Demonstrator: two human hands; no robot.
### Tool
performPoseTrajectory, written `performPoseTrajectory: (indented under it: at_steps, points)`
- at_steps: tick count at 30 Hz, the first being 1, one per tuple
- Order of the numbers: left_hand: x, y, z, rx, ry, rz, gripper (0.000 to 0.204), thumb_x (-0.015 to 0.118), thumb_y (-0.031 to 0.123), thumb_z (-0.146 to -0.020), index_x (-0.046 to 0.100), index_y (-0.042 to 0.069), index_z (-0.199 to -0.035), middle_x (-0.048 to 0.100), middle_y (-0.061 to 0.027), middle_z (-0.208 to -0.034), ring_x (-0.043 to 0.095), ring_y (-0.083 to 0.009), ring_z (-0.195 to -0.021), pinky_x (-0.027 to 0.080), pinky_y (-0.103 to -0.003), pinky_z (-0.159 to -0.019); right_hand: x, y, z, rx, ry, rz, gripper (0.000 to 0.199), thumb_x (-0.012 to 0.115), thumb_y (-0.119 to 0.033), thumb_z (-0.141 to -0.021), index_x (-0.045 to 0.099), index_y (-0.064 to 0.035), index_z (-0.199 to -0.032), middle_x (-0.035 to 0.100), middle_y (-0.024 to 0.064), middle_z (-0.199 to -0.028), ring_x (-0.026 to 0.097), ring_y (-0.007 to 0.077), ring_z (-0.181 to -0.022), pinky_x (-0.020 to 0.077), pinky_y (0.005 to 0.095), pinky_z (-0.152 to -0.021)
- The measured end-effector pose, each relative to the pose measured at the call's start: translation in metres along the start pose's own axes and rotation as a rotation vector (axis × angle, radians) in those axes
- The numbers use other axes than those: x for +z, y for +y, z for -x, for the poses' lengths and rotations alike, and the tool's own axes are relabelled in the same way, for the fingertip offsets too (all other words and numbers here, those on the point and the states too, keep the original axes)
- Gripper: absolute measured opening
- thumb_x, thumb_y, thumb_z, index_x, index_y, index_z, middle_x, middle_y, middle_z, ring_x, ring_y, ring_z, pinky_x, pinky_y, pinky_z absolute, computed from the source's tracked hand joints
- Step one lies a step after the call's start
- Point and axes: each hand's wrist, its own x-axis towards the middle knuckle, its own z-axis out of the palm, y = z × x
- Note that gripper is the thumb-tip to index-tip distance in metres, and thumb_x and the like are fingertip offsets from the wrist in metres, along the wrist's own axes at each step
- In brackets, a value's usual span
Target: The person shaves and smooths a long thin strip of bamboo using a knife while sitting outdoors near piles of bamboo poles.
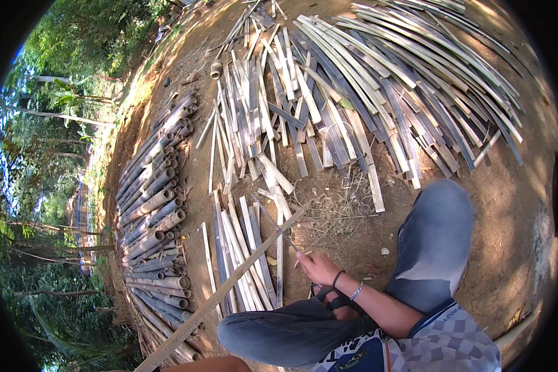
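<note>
- We close the fingers of our right hand (319, 268) around the near end of a slim, dark, blade-like tool (291, 243).
- We have that tool crossing a long pale strip (229, 284) near its upper end; the strip slants from the lower left up toward the middle.
- We show only the left forearm (211, 365) at the lower edge; our left hand lies outside the view, so we cannot tell how its fingers stand.
- We sit with bent legs (431, 248) on bare earth, beside dry shavings (338, 217).
- We have split slats (378, 80) spread ahead and round poles (158, 198) stacked at left.
</note>
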Motion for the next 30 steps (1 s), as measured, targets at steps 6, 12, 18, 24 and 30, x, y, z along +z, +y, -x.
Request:
performPoseTrajectory:
  at_steps: [6,12,18,24,30]
  points:
    - [0.001,0.006,0.005,-0.022,0.030,-0.052,0.039,0.054,0.037,-0.093,0.050,0.008,-0.067,0.048,0.0023,-0.044,0.048,-0.0067,-0.034,0.041,-0.018,-0.033,-0.004,-0.005,0.007,0.237,-0.055,-0.272,0.065,0.042,-0.055,-0.093,0.046,-0.0037,-0.054,0.047,0.0054,-0.045,0.046,0.0144,-0.032,0.0334,0.0318,-0.032]
    - [-0.008,0.010,0.007,0.020,0.143,-0.120,0.041,0.054,0.040,-0.093,0.052,0.006,-0.069,0.047,0.0029,-0.046,0.047,-0.0061,-0.034,0.040,-0.018,-0.033,0.006,0.010,-0.004,-0.066,-0.060,0.126,0.072,0.039,-0.059,-0.091,0.055,0.0070,-0.065,0.051,0.0191,-0.048,0.054,0.0328,-0.046,0.0447,0.0456,-0.055]
    - [-0.009,0.028,0.014,-0.007,0.229,-0.266,0.046,0.051,0.046,-0.092,0.050,0.006,-0.069,0.046,0.0024,-0.046,0.044,-0.0057,-0.034,0.038,-0.017,-0.035,-0.005,0.017,-0.009,0.282,0.026,-0.165,0.069,0.040,-0.056,-0.093,0.047,0.0007,-0.055,0.047,0.0115,-0.043,0.048,0.0210,-0.034,0.0385,0.0360,-0.038]
    - [-0.017,0.042,0.019,-0.027,0.310,-0.346,0.049,0.049,0.050,-0.092,0.050,0.006,-0.071,0.045,0.0015,-0.047,0.041,-0.0067,-0.035,0.037,-0.018,-0.037,0.005,0.031,-0.018,-0.074,0.083,0.100,0.072,0.040,-0.058,-0.091,0.054,0.0050,-0.059,0.051,0.0146,-0.047,0.055,0.0247,-0.040,0.0427,0.0417,-0.046]
    - [-0.022,0.065,0.031,-0.046,0.375,-0.442,0.049,0.047,0.051,-0.092,0.051,0.005,-0.076,0.041,0.0005,-0.049,0.036,-0.0090,-0.039,0.035,-0.021,-0.041,0.001,0.032,-0.014,0.337,-0.051,-0.018,0.069,0.036,-0.057,-0.093,0.056,0.0000,-0.058,0.051,0.0095,-0.046,0.055,0.0202,-0.041,0.0438,0.0363,-0.044]
